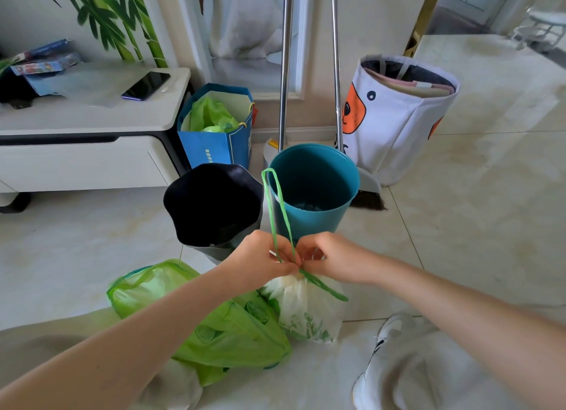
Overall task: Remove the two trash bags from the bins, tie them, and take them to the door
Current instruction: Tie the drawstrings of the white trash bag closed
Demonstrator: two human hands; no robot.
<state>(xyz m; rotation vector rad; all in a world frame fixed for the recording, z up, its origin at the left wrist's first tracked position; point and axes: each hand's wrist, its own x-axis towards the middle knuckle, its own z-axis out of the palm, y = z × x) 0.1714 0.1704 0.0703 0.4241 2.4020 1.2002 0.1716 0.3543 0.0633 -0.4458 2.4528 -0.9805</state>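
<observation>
A white trash bag stands on the floor tiles, its neck gathered tight. My left hand and my right hand meet at that neck, both pinching its green drawstring, which loops up in front of the bins. A second, green trash bag lies on the floor to the left, under my left forearm, its mouth open. Behind the hands stand a teal bin with no bag in it and a black-lined dark bin.
A blue paper bag with green plastic inside sits by the wall. A broom and dustpan lean behind the teal bin. A white fabric basket stands right. A low cabinet with a phone is left. My white shoe is bottom right.
</observation>
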